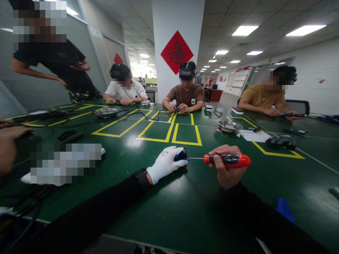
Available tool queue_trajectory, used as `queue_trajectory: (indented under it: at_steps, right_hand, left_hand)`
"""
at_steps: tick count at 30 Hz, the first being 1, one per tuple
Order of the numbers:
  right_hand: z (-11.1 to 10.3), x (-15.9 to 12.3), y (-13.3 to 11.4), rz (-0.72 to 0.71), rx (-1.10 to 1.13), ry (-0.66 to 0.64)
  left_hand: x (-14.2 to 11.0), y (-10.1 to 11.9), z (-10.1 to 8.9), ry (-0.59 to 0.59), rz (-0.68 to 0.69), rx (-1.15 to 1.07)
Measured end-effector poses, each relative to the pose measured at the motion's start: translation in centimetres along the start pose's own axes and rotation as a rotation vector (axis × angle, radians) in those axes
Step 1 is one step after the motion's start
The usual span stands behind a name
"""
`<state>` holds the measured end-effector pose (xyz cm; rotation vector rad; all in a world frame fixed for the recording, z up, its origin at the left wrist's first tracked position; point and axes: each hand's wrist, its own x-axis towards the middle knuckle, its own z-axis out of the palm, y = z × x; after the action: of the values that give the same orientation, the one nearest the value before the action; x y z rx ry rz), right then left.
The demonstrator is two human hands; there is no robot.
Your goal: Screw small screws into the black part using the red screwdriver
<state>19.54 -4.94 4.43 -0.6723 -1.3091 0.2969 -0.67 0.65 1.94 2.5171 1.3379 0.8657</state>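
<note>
Hands [166, 160] and screwdriver [235, 160] sit well inside table edge [132, 242].

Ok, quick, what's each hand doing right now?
Left hand: closed, holding a small dark part.
Right hand: closed, holding a red and black screwdriver.

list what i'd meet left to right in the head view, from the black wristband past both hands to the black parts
Black wristband → white-gloved left hand → small dark part in its grip → red-and-black screwdriver, held by the right hand → cluster of black parts
</note>
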Motion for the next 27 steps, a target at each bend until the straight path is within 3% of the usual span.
queue_trajectory:
  at_steps: [9,27]
  right_hand:
    - [0.17,0.21,0.19,-0.061,0.047,0.052]
    - [-0.18,0.25,0.50,-0.066,0.022,-0.020]
  left_hand:
    - [0.10,0.18,-0.09,-0.025,-0.086,-0.185]
    - [0.01,-0.18,0.47,0.030,0.047,0.024]
